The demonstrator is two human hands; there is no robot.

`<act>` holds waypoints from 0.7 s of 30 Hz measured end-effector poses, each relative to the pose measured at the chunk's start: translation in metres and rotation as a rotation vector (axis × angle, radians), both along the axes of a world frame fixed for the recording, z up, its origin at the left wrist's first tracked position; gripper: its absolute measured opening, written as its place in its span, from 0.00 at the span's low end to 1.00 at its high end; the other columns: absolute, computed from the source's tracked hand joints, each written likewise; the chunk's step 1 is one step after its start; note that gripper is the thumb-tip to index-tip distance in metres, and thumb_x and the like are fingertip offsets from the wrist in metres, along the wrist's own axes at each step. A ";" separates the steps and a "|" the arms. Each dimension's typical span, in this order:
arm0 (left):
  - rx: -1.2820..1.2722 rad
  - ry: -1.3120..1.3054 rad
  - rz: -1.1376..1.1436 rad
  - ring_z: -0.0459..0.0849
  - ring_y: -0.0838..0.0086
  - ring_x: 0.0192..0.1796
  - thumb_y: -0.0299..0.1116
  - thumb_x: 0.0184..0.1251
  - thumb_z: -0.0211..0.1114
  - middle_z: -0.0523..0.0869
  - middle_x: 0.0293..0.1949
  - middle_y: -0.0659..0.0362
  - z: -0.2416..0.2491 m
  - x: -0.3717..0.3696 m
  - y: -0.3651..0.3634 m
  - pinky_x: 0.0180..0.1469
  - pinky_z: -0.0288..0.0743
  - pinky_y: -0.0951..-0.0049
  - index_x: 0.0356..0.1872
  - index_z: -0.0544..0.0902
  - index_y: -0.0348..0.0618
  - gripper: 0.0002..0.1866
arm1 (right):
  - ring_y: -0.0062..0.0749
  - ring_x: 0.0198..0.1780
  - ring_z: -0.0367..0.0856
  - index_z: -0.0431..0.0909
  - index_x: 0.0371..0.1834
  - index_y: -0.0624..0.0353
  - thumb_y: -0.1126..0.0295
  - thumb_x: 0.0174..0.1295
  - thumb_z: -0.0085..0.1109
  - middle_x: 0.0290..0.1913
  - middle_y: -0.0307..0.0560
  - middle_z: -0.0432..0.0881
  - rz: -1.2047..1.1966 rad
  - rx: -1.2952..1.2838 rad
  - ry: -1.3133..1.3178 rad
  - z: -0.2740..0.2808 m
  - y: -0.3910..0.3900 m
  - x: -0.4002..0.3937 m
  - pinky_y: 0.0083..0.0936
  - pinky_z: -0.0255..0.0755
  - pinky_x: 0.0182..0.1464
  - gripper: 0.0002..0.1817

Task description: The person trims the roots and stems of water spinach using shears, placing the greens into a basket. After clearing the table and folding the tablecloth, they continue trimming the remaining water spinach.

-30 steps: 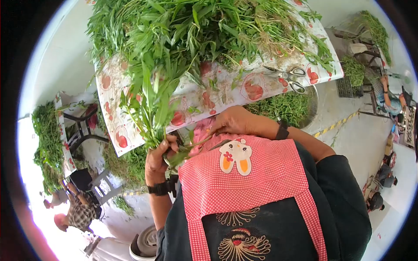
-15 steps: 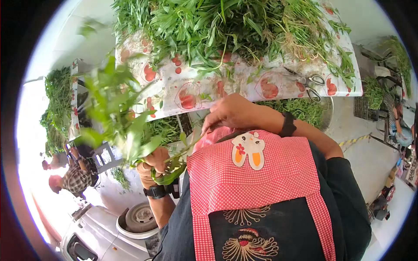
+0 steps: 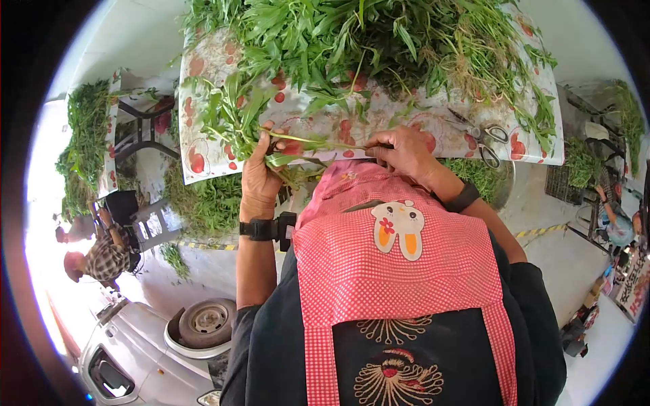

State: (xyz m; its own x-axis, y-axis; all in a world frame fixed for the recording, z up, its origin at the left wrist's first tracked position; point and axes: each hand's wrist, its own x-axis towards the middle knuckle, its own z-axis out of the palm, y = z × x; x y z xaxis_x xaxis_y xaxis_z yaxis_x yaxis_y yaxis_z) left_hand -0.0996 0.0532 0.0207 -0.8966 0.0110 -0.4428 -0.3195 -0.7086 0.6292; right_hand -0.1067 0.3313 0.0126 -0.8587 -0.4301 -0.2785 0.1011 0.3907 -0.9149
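Note:
My left hand [image 3: 260,177] is closed around a small bunch of leafy green stems [image 3: 233,118], over the front edge of the table. Its leaves point up and to the left, above the fingers. From this bunch a long thin stem [image 3: 325,144] runs right, and my right hand [image 3: 404,154] pinches its end between thumb and fingers. A large heap of leafy greens [image 3: 338,40] covers the back of the table, with pale roots showing on its right side. Scissors [image 3: 489,139] with dark handles lie on the table to the right of my right hand.
A white cloth with red prints [image 3: 203,81] covers the table. More cut greens [image 3: 210,203] lie below its front edge, beside a round metal basin [image 3: 506,186]. On the left are another person [image 3: 108,254] and a silver vehicle [image 3: 142,358]; a crate [image 3: 563,183] stands right.
My left hand has moved up and right with the bunch, from beside the table to over its front edge. My right hand has shifted right and now pinches a stem end.

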 end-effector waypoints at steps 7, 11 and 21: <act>-0.059 -0.001 -0.086 0.79 0.77 0.34 0.33 0.66 0.61 0.82 0.40 0.56 -0.011 -0.015 0.012 0.27 0.75 0.82 0.50 0.75 0.41 0.14 | 0.17 0.20 0.77 0.82 0.40 0.61 0.68 0.59 0.61 0.23 0.40 0.82 -0.091 -0.127 -0.140 -0.027 0.016 0.008 0.16 0.70 0.22 0.10; -0.082 -0.004 -0.165 0.80 0.79 0.34 0.33 0.66 0.61 0.84 0.41 0.56 -0.011 -0.017 0.026 0.19 0.69 0.86 0.46 0.77 0.41 0.11 | 0.16 0.20 0.77 0.82 0.40 0.62 0.66 0.61 0.60 0.22 0.38 0.82 -0.069 -0.142 -0.243 -0.019 0.018 0.004 0.17 0.71 0.22 0.11; -0.046 -0.004 -0.148 0.80 0.81 0.35 0.35 0.68 0.59 0.82 0.41 0.56 -0.030 -0.022 0.018 0.19 0.64 0.88 0.48 0.75 0.39 0.13 | 0.34 0.35 0.83 0.72 0.55 0.69 0.48 0.69 0.42 0.40 0.53 0.82 -0.192 -0.568 -0.520 -0.004 0.064 0.001 0.27 0.79 0.37 0.30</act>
